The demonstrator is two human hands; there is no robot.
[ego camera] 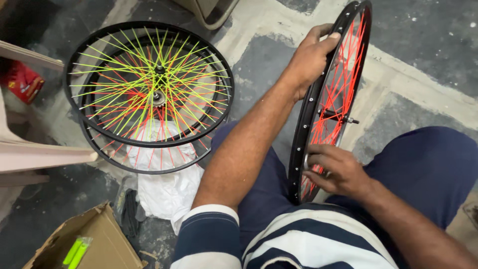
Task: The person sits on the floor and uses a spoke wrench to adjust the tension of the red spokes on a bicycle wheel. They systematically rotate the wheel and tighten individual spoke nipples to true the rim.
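Black wheel with red spokes stands upright between the person's knees, right of centre. Left hand closed over far rim, steadying it. Right hand pinches spokes at near rim, fingers half curled. Two finished wheels stacked flat, far left.

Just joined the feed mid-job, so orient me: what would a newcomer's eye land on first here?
The upright black wheel with red spokes at centre right, between the person's knees: the left hand grips its upper rim and the right hand fingers the spokes near the bottom. Next, at upper left, a wheel with neon yellow-green spokes lies flat on the floor, stacked on another red-spoked wheel.
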